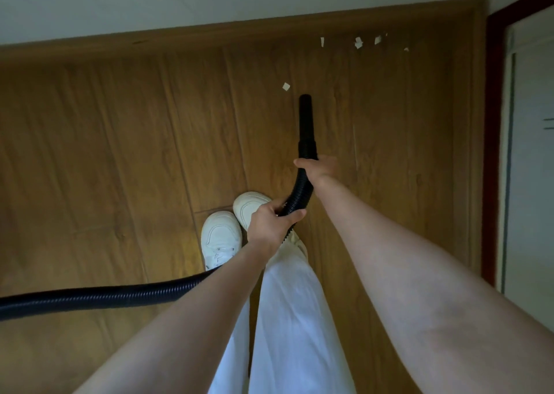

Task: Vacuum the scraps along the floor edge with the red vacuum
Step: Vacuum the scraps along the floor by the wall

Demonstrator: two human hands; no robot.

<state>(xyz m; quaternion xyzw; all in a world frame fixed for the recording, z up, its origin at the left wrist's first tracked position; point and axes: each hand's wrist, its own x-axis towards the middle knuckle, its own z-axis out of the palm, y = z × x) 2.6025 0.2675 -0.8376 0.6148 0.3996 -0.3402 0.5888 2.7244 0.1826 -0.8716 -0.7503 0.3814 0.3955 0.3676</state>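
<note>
Hose: black ribbed vacuum hose (90,296) comes in from the left edge of the view, passes behind the left forearm, then curves upward through both hands
Nozzle: smooth black nozzle tube (306,123) continues from the hose and points toward the skirting, its open end over the floor just beside the nearest scrap
Right hand: right hand (319,168) grips the hose where the ribbed part meets the nozzle collar, thumb laid across the left side of the tube, fingers wrapped round the far side
Left hand: left hand (269,222) grips the ribbed hose lower down, near the shoes, thumb and fingers curled round it
Nearest scrap: single white paper scrap (286,86) lies on the boards just up and left of the nozzle tip, apart from it
Far scraps: row of small white paper scraps (358,42) lies close along the wooden skirting (239,30), up and to the right of the nozzle, well apart from it
Floor: brown wood-plank floor (120,153) meets a pale wall at the skirting
Vacuum body: out of view, only hose and nozzle show
Feet: two white shoes (221,237) side by side below the left hand, with white trousers (287,318) above them
Right edge: dark red door frame (491,123) beside a white door
</note>
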